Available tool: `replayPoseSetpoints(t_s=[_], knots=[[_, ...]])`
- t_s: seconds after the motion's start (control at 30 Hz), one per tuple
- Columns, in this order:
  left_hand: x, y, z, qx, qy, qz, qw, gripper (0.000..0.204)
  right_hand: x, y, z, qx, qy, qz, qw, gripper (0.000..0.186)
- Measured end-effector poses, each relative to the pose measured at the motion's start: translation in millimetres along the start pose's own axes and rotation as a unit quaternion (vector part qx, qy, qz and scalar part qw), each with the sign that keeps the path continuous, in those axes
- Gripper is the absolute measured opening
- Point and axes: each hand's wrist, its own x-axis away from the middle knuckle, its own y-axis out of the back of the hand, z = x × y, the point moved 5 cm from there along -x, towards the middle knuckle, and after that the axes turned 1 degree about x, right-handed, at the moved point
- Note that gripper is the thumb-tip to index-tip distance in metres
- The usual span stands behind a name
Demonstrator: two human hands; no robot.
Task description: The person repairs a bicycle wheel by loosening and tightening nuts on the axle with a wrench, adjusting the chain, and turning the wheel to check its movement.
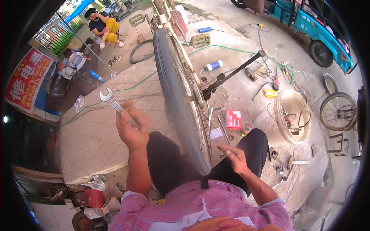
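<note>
My left hand (pixel 131 125) is shut on a silver open-ended wrench (pixel 113 101), raised with its jaw up, left of the bicycle wheel. My right hand (pixel 235 158) is just right of the tire (pixel 171 88), index finger extended and the others partly curled, with nothing clearly in it. The wheel stands upright between my legs, attached to the bicycle frame (pixel 163 17). A black tool with a long bar (pixel 237 71) sits at the wheel's hub. Beyond my right hand lie a red box (pixel 233 119) and a metal rod (pixel 222 128).
A bucket of tools (pixel 279 122) stands right, among scattered tools, hoses and a loose wheel (pixel 337 111). A blue three-wheeler (pixel 316 30) is at upper right. A seated person (pixel 110 29) and two others (pixel 75 61) are at upper left. A loose tire (pixel 137 61) lies behind the bicycle.
</note>
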Motion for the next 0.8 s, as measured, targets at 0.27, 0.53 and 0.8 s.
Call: replayPoseSetpoints(t_s=[0.27, 0.53, 0.8], knots=[[-6, -69, -54, 0.121, -0.075, 0.18, 0.973, 0.042, -5, 22, 1, -0.031, -0.034, -0.051, 0.998, 0.038], [5, -100, -75, 0.109, -0.145, 0.268, 0.946, 0.043, -11, 22, 4, 0.0, -0.034, -0.034, 0.999, 0.037], [5, -126, -91, 0.085, -0.17, 0.289, 0.938, 0.043, -3, 28, 5, -0.04, -0.022, -0.065, 0.997, 0.034]])
